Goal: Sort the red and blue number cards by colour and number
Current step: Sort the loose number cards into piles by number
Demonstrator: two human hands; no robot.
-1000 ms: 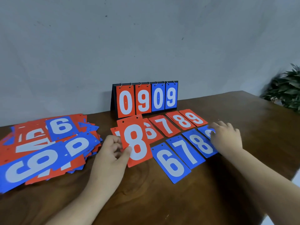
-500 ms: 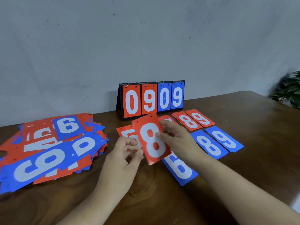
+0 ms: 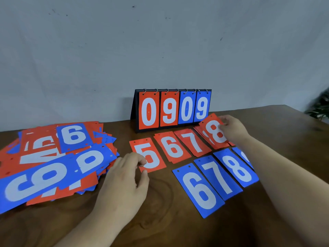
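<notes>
My right hand (image 3: 233, 130) pinches a red 8 card (image 3: 212, 130) and holds it tilted over the red 8 pile at the right end of the red row. That row reads red 5 (image 3: 151, 156), red 6 (image 3: 171, 147), red 7 (image 3: 193, 142). In front lie blue 6 (image 3: 198, 190), blue 7 (image 3: 218, 177) and blue 8 (image 3: 236, 168); a blue card beyond them is mostly hidden by my right arm. My left hand (image 3: 124, 182) hovers with loosely curled fingers, holding nothing, by the red 5. A loose heap of mixed cards (image 3: 53, 161) lies at the left.
A black flip scoreboard (image 3: 172, 109) showing 0909 stands at the back of the brown wooden table (image 3: 178, 229), against a grey wall. A blurred green plant (image 3: 320, 107) sits past the table's right edge.
The red 8 card passed from my left hand to my right, which carried it right and back onto the red 8 pile. My left hand let go and stays by the red 5.
</notes>
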